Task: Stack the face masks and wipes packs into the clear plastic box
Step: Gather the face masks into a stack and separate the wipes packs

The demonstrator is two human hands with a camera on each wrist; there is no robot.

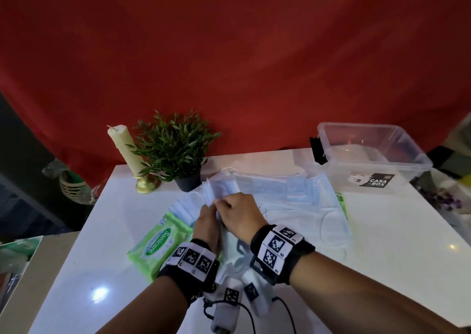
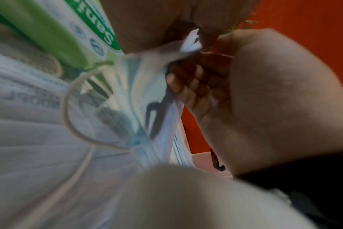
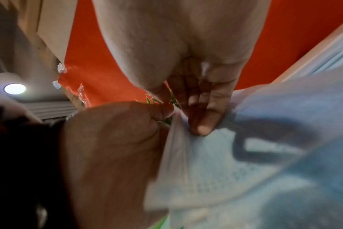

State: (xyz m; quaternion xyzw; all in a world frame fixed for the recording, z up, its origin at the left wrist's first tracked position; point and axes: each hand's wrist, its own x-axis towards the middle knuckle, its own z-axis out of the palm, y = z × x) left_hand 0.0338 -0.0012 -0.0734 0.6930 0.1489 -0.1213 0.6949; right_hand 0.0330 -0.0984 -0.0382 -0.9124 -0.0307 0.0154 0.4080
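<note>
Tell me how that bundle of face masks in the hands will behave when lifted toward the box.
The face masks will probably flop: the layers sag and fan between the left hand and right hand. Likely light. The ear loops dangle and could snag the green wipes pack beside them.

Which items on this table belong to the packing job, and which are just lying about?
Job:
face masks, a bunch pinched by left hand and right hand
green wipes pack
clear plastic box

Lying about:
candle on brass holder
potted plant
</note>
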